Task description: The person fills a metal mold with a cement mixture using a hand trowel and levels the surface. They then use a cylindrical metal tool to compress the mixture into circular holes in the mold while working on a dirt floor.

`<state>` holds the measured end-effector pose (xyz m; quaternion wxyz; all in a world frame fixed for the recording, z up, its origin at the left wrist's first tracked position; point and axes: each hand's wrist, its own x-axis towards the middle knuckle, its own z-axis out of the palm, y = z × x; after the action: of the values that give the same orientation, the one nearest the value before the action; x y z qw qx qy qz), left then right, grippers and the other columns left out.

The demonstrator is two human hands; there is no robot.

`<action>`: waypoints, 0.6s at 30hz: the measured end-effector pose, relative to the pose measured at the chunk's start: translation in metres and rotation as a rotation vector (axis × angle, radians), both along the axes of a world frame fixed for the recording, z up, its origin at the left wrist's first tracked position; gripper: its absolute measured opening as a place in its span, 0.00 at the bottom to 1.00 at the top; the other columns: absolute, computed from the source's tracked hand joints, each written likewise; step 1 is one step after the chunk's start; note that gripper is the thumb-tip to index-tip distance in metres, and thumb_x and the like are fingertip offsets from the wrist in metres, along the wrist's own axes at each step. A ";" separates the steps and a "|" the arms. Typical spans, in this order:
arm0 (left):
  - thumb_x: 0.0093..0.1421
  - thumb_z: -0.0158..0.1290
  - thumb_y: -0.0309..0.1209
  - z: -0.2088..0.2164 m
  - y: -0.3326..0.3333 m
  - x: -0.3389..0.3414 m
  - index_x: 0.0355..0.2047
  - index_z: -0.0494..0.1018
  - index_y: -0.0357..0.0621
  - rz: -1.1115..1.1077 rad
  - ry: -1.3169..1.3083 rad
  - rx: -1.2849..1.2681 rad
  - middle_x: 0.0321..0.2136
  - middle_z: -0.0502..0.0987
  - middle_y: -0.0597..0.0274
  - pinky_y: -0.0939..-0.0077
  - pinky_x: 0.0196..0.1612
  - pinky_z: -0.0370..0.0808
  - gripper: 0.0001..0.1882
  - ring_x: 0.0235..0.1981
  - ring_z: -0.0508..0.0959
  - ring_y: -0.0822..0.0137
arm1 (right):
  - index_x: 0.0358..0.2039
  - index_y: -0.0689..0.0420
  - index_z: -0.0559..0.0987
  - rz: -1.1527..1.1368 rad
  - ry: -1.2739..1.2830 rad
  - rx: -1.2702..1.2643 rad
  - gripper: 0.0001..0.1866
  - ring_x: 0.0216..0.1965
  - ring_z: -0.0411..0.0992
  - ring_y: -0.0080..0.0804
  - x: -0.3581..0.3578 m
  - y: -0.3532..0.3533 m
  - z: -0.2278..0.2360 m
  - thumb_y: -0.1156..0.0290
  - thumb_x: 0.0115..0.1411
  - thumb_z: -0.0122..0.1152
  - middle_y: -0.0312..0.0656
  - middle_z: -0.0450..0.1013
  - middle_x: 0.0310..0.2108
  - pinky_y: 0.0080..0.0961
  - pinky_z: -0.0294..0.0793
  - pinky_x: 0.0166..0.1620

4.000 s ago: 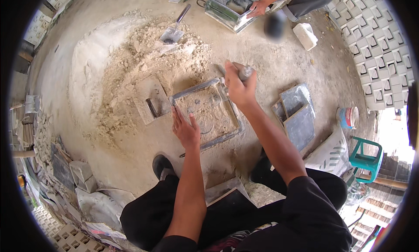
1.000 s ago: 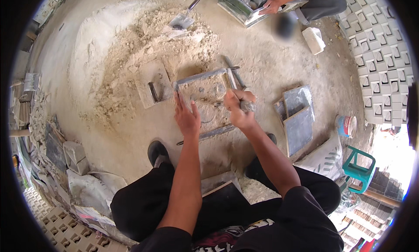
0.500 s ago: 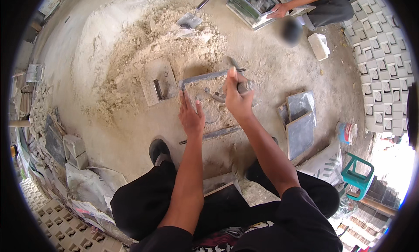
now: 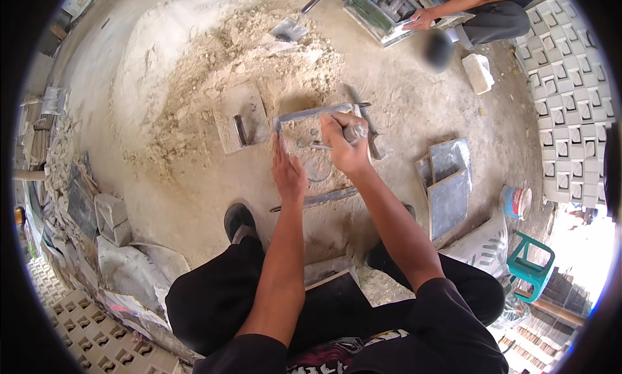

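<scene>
- Left hand (image 4: 289, 174): laid against the left side of the rectangular mould frame (image 4: 317, 114), fingers straight and close together, not wrapped round anything I can see.
- Right hand (image 4: 345, 148): fingers curled tight round the grey handle of a hand tool (image 4: 355, 133); fist sits over the right part of the frame.
- A narrow bit of metal sticks out left of that fist, over the fill. Contact with the fill: can't tell.
- Frame lies flat on the floor, between both hands, ahead of the person's feet. Far and near bars show; right side partly covered by the right hand.
- Inside it: tan powder (image 4: 316, 163), with a few dark spots and a curved line marked in it.
- Left of the frame, just beside it: a dusty flat board (image 4: 227, 115) with a dark cylindrical handle (image 4: 240, 130) on top.
- Beyond the board: big heap of pale powder (image 4: 194, 69), lumpy toward the middle. Trowel (image 4: 289, 30) rests at its far right edge, handle pointing away.
- Far side, to the right: co-worker's hand (image 4: 422, 19) on the edge of a second mould. White block (image 4: 478, 74) on the floor near that person.
- Right, well apart from the frame: overlapping grey plates (image 4: 448, 205), then a bucket (image 4: 516, 203), a pale sack (image 4: 479, 252) and a green stool (image 4: 526, 269).
</scene>
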<state>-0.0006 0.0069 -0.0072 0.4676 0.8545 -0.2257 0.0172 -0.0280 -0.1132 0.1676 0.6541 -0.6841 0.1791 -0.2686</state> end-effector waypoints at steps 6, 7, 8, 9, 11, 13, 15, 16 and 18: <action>0.63 0.33 0.32 -0.001 0.000 -0.001 0.65 0.52 0.38 0.007 0.040 0.007 0.65 0.54 0.44 0.57 0.64 0.57 0.29 0.64 0.58 0.45 | 0.12 0.56 0.63 0.053 -0.054 -0.090 0.23 0.18 0.51 0.12 -0.001 -0.003 0.004 0.70 0.64 0.54 0.26 0.57 0.13 0.20 0.50 0.20; 0.63 0.33 0.32 0.002 -0.002 -0.002 0.65 0.52 0.38 0.003 0.057 -0.001 0.65 0.54 0.44 0.57 0.64 0.57 0.29 0.64 0.58 0.45 | 0.12 0.56 0.63 0.048 -0.063 -0.018 0.23 0.17 0.52 0.12 -0.002 -0.006 0.004 0.70 0.65 0.54 0.27 0.57 0.13 0.20 0.50 0.20; 0.63 0.33 0.32 0.004 -0.004 -0.004 0.65 0.52 0.37 -0.002 0.074 -0.010 0.65 0.54 0.43 0.57 0.64 0.57 0.29 0.64 0.58 0.45 | 0.11 0.56 0.62 0.041 -0.072 0.053 0.23 0.17 0.52 0.12 -0.002 -0.011 0.004 0.71 0.65 0.53 0.27 0.56 0.13 0.20 0.50 0.20; 0.62 0.34 0.31 0.003 -0.002 -0.003 0.64 0.53 0.37 0.015 0.051 -0.007 0.64 0.55 0.44 0.56 0.63 0.58 0.29 0.63 0.59 0.45 | 0.11 0.56 0.62 0.042 -0.085 0.123 0.23 0.17 0.52 0.12 0.001 -0.011 0.010 0.71 0.65 0.53 0.27 0.56 0.13 0.20 0.51 0.21; 0.60 0.36 0.29 0.001 0.003 0.000 0.64 0.54 0.38 0.048 0.006 -0.001 0.64 0.57 0.45 0.56 0.60 0.61 0.30 0.62 0.62 0.45 | 0.12 0.56 0.63 -0.057 -0.052 0.155 0.23 0.17 0.52 0.12 -0.008 -0.010 0.025 0.72 0.65 0.52 0.27 0.57 0.13 0.19 0.51 0.21; 0.60 0.36 0.29 0.004 -0.001 -0.001 0.64 0.54 0.37 0.032 -0.009 0.007 0.64 0.57 0.45 0.56 0.60 0.62 0.30 0.62 0.62 0.45 | 0.12 0.56 0.63 -0.077 -0.068 0.116 0.22 0.17 0.53 0.12 -0.026 -0.012 0.025 0.72 0.65 0.52 0.27 0.58 0.13 0.18 0.51 0.21; 0.60 0.37 0.29 0.004 -0.003 -0.002 0.64 0.54 0.37 0.031 -0.004 0.022 0.64 0.57 0.45 0.57 0.60 0.62 0.30 0.62 0.61 0.45 | 0.13 0.56 0.63 -0.043 0.012 -0.014 0.22 0.18 0.53 0.12 -0.027 -0.010 0.011 0.72 0.65 0.51 0.27 0.58 0.13 0.18 0.50 0.20; 0.60 0.37 0.28 0.004 -0.001 -0.003 0.63 0.55 0.37 0.037 0.007 0.034 0.64 0.57 0.45 0.57 0.60 0.62 0.30 0.62 0.61 0.46 | 0.13 0.56 0.63 -0.026 0.050 -0.082 0.22 0.18 0.53 0.12 -0.026 -0.009 0.011 0.72 0.66 0.51 0.27 0.58 0.13 0.18 0.50 0.20; 0.59 0.37 0.28 0.003 0.000 -0.002 0.63 0.55 0.37 0.043 0.005 0.045 0.64 0.57 0.45 0.57 0.61 0.61 0.30 0.62 0.61 0.46 | 0.13 0.58 0.62 -0.003 0.073 -0.023 0.22 0.18 0.52 0.12 -0.029 -0.007 0.018 0.71 0.66 0.51 0.26 0.57 0.14 0.19 0.50 0.20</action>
<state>-0.0029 0.0072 -0.0042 0.4482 0.8695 -0.2065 0.0202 -0.0571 -0.1205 0.1858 0.6390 -0.7005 0.2007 -0.2465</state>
